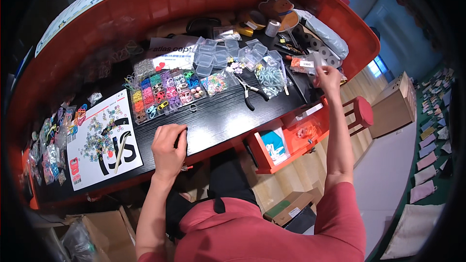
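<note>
My left hand (170, 143), fingers curled in, rests at the front edge of the black desk (218, 128); nothing shows in it. At the desk's right end, my right hand (329, 80) pinches the edge of a clear plastic bag (318, 61). Beside that bag, a white-labelled packet (299, 64) has orange contents. Between my hands lie black-handled pliers (249, 92) and a bag of pale rings (272, 78). A divided box (162, 92) of colourful small clips stands beyond my left hand. Left of it, small beads and a pair of tweezers (122, 151) lie on a white sheet (87, 177).
Several clear lidded boxes (212, 58) sit behind the pliers. Rolls (318, 46) and a grey package (326, 34) crowd the back right, against the red raised rim (170, 12). An open red drawer (265, 157) juts out below; a red stool (361, 112) stands to the right.
</note>
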The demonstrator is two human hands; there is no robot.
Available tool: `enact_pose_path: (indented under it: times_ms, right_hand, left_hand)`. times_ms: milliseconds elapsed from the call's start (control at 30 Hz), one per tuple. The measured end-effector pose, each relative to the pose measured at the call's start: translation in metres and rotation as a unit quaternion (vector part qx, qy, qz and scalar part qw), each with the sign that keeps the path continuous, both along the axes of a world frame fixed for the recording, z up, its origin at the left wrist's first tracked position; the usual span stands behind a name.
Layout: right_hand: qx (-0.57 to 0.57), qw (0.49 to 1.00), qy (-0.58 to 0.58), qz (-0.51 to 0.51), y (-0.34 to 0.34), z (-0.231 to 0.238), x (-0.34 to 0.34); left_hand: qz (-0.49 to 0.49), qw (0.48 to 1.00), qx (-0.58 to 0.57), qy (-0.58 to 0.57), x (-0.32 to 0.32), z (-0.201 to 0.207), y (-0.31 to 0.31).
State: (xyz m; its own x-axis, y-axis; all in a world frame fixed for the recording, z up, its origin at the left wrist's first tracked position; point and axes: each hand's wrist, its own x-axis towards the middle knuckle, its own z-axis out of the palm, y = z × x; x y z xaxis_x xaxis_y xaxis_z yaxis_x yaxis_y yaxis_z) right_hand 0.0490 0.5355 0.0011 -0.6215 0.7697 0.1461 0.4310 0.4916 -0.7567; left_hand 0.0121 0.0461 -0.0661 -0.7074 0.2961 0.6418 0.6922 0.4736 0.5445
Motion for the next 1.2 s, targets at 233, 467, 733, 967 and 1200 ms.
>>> enact_pose_path:
  times_ms: [233,467,733,967,1200]
  right_hand:
    - [0.328,0.943,0.032,0.049,-0.088,-0.012,0.007]
    - [0.190,0.966,-0.110,0.139,-0.101,-0.026,-0.023]
    - [0.246,0.928,0.223,0.169,-0.128,-0.001,-0.019]
    - [-0.090,0.882,0.191,0.421,-0.257,-0.025,-0.004]
    - [-0.179,0.854,0.170,0.458,-0.334,-0.065,-0.017]
  left_hand:
    - [0.012,1.000,-0.008,-0.010,0.001,0.001,-0.002]
    - [0.006,1.000,0.002,-0.024,0.001,0.000,0.002]
    - [0.000,0.999,0.025,-0.021,-0.001,-0.003,-0.005]
    - [-0.111,0.887,0.317,-0.317,-0.003,0.002,-0.021]
    - [-0.032,0.885,0.321,-0.334,-0.002,0.000,-0.044]
